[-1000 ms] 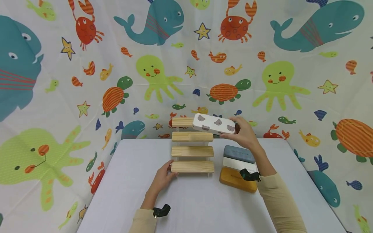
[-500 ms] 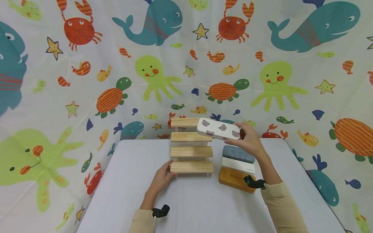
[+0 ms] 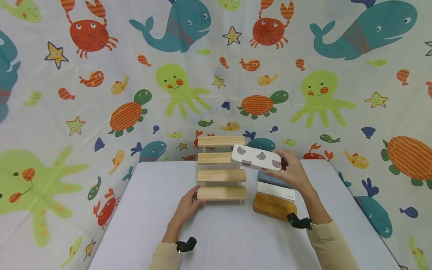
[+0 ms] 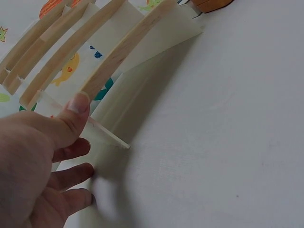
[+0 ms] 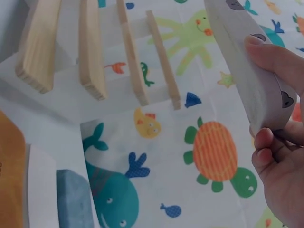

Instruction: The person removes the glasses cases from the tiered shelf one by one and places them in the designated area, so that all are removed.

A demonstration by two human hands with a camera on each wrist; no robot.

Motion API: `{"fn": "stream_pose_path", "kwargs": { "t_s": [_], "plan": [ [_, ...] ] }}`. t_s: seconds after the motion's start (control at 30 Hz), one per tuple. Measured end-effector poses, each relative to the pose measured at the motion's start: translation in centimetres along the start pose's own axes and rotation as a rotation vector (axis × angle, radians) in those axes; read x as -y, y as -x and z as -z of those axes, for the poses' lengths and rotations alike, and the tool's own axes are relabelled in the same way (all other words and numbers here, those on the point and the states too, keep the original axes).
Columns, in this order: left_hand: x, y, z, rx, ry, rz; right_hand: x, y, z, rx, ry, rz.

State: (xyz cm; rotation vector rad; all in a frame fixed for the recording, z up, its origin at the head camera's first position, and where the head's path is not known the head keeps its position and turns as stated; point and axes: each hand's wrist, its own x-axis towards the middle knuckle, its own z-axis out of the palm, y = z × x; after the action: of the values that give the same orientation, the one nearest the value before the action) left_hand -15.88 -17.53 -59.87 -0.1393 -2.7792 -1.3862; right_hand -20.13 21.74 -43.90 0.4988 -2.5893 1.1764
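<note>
My right hand point(image 3: 295, 170) grips the right end of a white glasses case point(image 3: 257, 157) printed with grey-brown bear faces. The case is lifted, overlapping the second-highest step in the head view. In the right wrist view, the thumb lies on one face of the case and the fingers curl under its end. A four-tier display stand point(image 3: 221, 175) has pale wooden steps on clear sides. At its lowest step's left end, my left hand point(image 3: 186, 205) pinches the wood. The left wrist view shows the thumb point(image 4: 77, 105) on the plank end, other fingers loosely bent below.
Right of the stand lie a blue-grey case point(image 3: 273, 179), a white case point(image 3: 275, 190) and a mustard case point(image 3: 274, 206), side by side on the white table point(image 3: 222, 240). A sea-animal cloth point(image 3: 233, 75) hangs behind the table.
My right hand has brought the bear-print case down and to the right, off the top step's line in view, so the top step shows whole. The left hand has kept its place on the stand.
</note>
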Motion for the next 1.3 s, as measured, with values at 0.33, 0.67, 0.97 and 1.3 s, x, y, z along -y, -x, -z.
{"fn": "stream_pose_path", "kwargs": {
  "t_s": [0.33,0.67,0.97,1.3],
  "plan": [
    [0.1,-0.1,0.1,-0.001,0.017,0.006,-0.7,1.9,-0.3,-0.026,0.022,-0.007],
    [0.0,0.0,0.0,-0.003,0.012,-0.015,-1.8,4.3,-0.6,-0.038,0.036,-0.047],
    [-0.1,-0.2,0.0,0.003,0.017,0.011,-2.7,6.1,-1.0,-0.035,0.047,-0.076],
    [0.1,-0.2,0.1,-0.007,-0.011,-0.012,-4.3,8.6,-1.3,-0.027,0.049,-0.153]
  ]
}}
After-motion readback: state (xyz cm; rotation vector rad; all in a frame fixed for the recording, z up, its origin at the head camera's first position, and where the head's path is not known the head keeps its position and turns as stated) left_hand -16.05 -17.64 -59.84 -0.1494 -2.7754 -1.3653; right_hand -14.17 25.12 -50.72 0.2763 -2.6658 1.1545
